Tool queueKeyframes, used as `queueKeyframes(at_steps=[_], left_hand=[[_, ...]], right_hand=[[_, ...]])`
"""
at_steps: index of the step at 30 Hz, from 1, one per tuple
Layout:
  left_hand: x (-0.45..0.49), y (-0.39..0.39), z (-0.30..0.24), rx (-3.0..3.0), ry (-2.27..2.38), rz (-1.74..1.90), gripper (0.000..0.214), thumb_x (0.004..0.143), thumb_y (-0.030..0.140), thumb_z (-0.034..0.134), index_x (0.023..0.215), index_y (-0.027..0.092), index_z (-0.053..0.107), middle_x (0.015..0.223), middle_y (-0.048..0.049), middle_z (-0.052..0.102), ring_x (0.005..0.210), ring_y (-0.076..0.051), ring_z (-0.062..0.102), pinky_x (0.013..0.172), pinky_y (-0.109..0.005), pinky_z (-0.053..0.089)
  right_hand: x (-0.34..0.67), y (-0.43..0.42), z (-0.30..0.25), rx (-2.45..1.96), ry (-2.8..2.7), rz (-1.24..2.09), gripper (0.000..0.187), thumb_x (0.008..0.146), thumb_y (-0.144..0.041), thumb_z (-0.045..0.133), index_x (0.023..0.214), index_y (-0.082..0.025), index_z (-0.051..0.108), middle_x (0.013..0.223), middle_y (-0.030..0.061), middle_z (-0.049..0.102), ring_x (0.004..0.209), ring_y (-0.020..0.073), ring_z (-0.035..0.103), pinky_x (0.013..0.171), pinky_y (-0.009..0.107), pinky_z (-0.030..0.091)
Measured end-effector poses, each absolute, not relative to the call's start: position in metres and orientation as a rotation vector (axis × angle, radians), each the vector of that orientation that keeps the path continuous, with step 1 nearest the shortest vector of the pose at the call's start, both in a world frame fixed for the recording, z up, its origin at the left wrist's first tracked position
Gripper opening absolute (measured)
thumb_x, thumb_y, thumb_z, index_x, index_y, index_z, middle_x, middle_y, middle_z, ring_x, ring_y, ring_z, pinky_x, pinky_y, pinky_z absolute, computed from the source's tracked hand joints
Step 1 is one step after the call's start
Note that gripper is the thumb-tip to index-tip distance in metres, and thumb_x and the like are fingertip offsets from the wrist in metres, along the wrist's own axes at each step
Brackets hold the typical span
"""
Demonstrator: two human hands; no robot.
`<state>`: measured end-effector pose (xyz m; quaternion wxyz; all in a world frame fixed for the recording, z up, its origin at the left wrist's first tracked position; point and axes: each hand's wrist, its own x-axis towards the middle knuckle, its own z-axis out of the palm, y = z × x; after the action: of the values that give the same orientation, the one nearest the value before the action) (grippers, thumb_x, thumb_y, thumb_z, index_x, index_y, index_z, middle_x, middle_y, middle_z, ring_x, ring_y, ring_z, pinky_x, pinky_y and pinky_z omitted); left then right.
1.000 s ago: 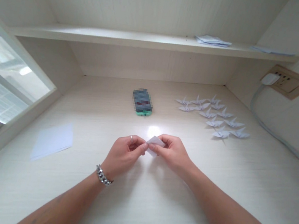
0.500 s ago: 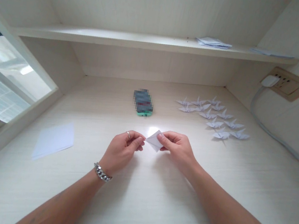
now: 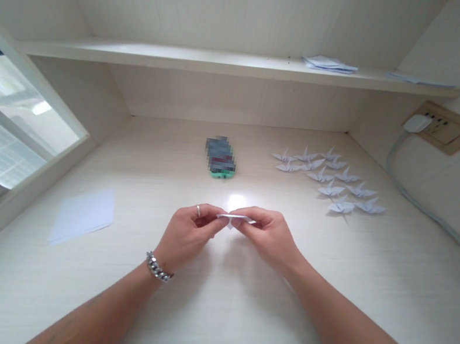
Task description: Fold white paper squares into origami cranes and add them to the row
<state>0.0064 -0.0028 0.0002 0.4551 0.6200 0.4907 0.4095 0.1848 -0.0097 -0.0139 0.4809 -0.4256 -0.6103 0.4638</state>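
A pale wood-grain table (image 3: pixel 231 314) runs back to a wall beneath a long shelf (image 3: pixel 187 61), which carries a small stack of paper (image 3: pixel 329 65). A window (image 3: pixel 0 114) sits to the left, and a wall socket (image 3: pixel 440 127) with a plugged-in cable (image 3: pixel 407 197) to the right. On the table lie a pixelated phone (image 3: pixel 220 157), rows of white origami cranes (image 3: pixel 329 180) and a sheet of paper (image 3: pixel 82 216). A small folded paper (image 3: pixel 236 218) sits edge-on between the hands, above the table and nearer than the phone. The left hand (image 3: pixel 188 233), with a chain bracelet (image 3: pixel 158 267) at its wrist, and the right hand (image 3: pixel 267 238) pinch it from either side, nearly meeting, forearms angling in from the bottom corners.
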Motion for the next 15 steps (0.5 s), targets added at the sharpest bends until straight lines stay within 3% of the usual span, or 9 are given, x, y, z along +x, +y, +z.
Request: queueKeyframes(at_steps=[9,15], left_hand=[[0.0088,-0.0033,-0.0031,1.222,1.044,1.027,0.024,0.072,0.028,0.076,0.092,0.016,0.07,0.07,-0.0044,0.073,0.057,-0.014,0.067,0.052,-0.022,0.049],[0.0097,-0.0038,-0.0045,1.221,1.025,1.089,0.021,0.072,0.029,0.077,0.087,0.016,0.072,0.066,-0.0032,0.072,0.06,-0.014,0.066,0.055,-0.022,0.049]], right_hand=[[0.1818,-0.0119,-0.0184,-0.975,-1.367,1.156,0.021,0.079,-0.025,0.067,0.097,-0.028,0.076,0.094,0.0027,0.076,0.084,0.02,0.068,0.075,0.033,0.053],[0.1798,-0.0128,-0.0222,-0.939,-1.29,1.195,0.021,0.076,-0.022,0.067,0.095,-0.027,0.077,0.101,0.0037,0.075,0.092,0.0218,0.068,0.083,0.037,0.055]])
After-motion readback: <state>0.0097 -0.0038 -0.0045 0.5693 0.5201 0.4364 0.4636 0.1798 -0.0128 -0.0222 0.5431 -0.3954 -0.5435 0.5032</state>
